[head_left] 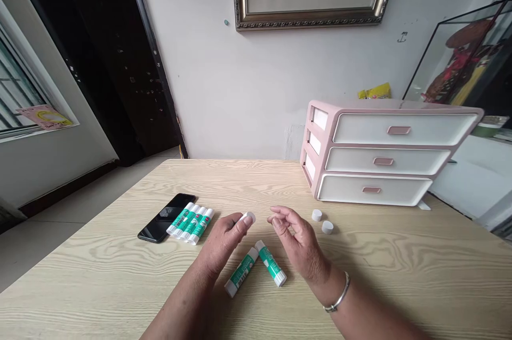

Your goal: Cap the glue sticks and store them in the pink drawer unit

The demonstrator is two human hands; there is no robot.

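My left hand is closed around what appears to be a glue stick, its round white end showing by the thumb; the rest is hidden in the fingers. Just right of it, my right hand hovers with bent fingers slightly apart and nothing visible in them. Between my forearms lie two green-and-white glue sticks, one slanting left and one slanting right. Two small white caps, a farther one and a nearer one, sit beyond my right hand.
Several more glue sticks lie side by side at the left, against a black phone. A pink-and-white drawer unit stands at the table's back right. The wooden table meets a wall with a framed picture.
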